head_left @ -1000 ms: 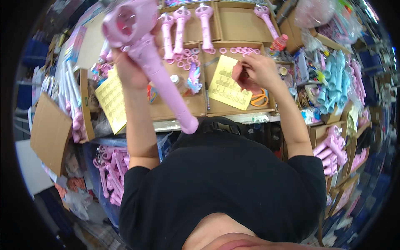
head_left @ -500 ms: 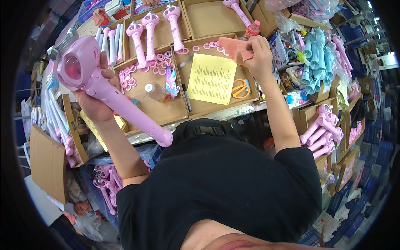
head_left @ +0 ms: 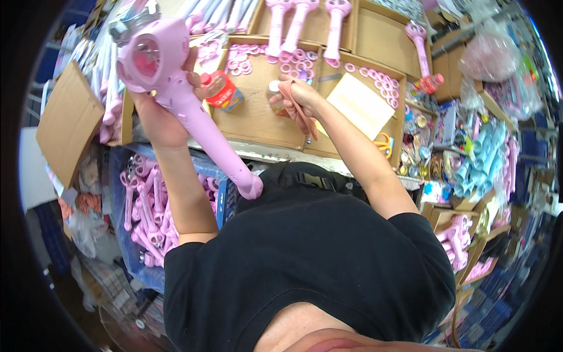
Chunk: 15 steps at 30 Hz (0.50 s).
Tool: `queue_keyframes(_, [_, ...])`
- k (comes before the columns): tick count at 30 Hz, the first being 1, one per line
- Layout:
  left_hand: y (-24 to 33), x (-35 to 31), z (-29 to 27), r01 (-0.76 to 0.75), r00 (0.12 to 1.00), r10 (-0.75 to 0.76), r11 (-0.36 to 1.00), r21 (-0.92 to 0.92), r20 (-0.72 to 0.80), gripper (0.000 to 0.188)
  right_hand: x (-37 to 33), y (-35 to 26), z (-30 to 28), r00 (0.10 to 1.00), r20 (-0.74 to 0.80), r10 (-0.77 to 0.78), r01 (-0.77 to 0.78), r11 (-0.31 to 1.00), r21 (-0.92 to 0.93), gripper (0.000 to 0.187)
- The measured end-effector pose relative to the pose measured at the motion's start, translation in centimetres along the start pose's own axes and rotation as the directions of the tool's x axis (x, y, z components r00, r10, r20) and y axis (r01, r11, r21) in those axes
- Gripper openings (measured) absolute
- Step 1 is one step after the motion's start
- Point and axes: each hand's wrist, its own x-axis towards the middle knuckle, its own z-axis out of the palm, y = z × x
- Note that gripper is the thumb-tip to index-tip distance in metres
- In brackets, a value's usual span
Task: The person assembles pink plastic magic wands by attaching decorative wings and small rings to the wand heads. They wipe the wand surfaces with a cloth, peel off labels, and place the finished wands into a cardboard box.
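Note:
My left hand [head_left: 164, 120] is closed around a large pink toy wand [head_left: 214, 144], just below its round head. The wand slants, its handle end coming down close to my black shirt. My right hand [head_left: 305, 97] grips a folded salmon-coloured cloth [head_left: 304, 120] over the cardboard tray [head_left: 252, 123]. Right by those fingers is a clear bottle with a white cap [head_left: 274, 86], partly hidden by the hand; whether they touch I cannot tell. A red-capped bottle [head_left: 223, 92] stands beside the wand, near my left fingers.
Pink rings [head_left: 249, 58] lie in the trays, with a yellow paper sheet [head_left: 358, 105] and orange scissors [head_left: 383, 144] on the right. Pink wands [head_left: 302, 26] stand behind. A blue-lined bin [head_left: 138, 261] of pink wands is at lower left, light-blue parts [head_left: 481, 161] at right.
My right hand has brought the cloth leftward and nearer, from the tray's far right to beside the white-capped bottle. The view has shifted, and my left hand still holds the wand.

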Motion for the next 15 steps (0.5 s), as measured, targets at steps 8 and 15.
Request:
queue_keyframes(8, [1.3, -2.3, -0.8, -0.129, 0.989, 0.131, 0.991, 0.027, -0.067, 0.082, -0.1, 2.2, 3.4, 0.976, -0.018, -0.216, 0.199, 0.924, -0.326, 0.034])
queue_keyframes(15, [1.2, -1.1, 1.0, -0.163, 0.947, 0.152, 0.986, -0.016, -0.284, 0.083, -3.0, 3.6, 3.9, 0.362, 0.637, -0.680, 0.783, -0.148, -0.604, 0.056])
